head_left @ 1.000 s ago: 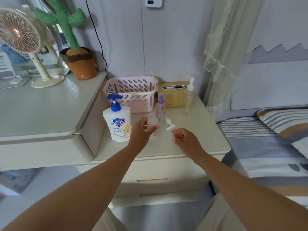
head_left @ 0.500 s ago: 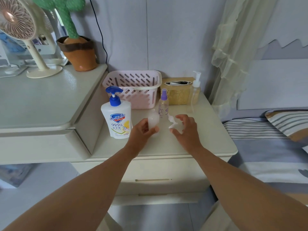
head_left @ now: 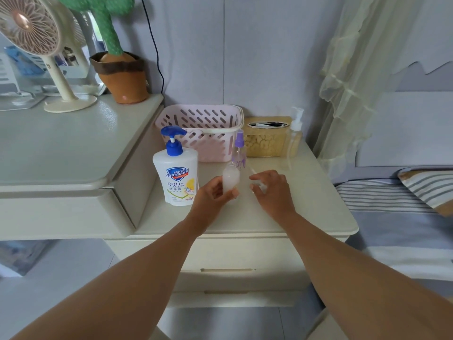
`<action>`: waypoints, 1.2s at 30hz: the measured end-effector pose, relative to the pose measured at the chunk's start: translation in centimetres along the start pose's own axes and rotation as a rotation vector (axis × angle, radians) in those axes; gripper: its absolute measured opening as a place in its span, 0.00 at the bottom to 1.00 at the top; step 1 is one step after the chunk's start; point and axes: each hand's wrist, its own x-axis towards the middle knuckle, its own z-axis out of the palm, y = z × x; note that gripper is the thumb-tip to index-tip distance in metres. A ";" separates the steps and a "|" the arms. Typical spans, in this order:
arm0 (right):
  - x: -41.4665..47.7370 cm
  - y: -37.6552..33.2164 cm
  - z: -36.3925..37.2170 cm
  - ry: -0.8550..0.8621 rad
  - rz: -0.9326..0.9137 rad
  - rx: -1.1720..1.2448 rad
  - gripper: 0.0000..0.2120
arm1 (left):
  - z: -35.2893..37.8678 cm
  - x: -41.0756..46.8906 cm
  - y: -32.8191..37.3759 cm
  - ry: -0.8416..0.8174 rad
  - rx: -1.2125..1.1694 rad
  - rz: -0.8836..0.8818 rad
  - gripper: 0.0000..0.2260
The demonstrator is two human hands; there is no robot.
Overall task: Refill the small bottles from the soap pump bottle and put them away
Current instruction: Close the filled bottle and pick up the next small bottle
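Observation:
On the cream nightstand point(head_left: 306, 217) stands the white soap pump bottle point(head_left: 175, 179) with a blue pump head. Just right of it, my left hand point(head_left: 212, 195) grips a small clear bottle point(head_left: 230, 177) upright; it holds whitish liquid and its neck is uncapped. My right hand point(head_left: 270, 190) curls around a small white pump cap point(head_left: 260, 185), whose thin tube pokes out toward the bottle. Behind them stand a small bottle with a purple spray top point(head_left: 239, 150) and a clear bottle with a white pump point(head_left: 294, 136).
A pink slotted basket point(head_left: 201, 114) sits at the back of the nightstand, with a gold tissue box point(head_left: 266, 141) to its right. To the left is a higher dresser with a fan point(head_left: 31, 45) and a cactus pot point(head_left: 122, 77). A bed lies to the right.
My right hand reached forward to the white pump cap lying on the nightstand and closed on it. My left hand kept hold of the small bottle. The camera moved closer.

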 end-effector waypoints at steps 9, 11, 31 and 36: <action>-1.3 -0.7 -0.3 0.026 0.013 -0.009 0.13 | -0.1 -0.2 0.2 -0.004 0.003 0.015 0.14; -1.8 -0.6 -0.6 0.012 0.006 -0.005 0.15 | -0.2 -0.2 0.2 0.000 -0.005 0.009 0.14; -5.0 -0.9 -5.8 -0.227 -0.470 -0.374 0.09 | -0.4 -3.0 0.4 -0.033 0.067 0.026 0.13; -5.0 -1.4 -7.5 -0.221 -0.437 -0.377 0.09 | -0.5 -3.2 0.6 -0.029 0.059 0.020 0.13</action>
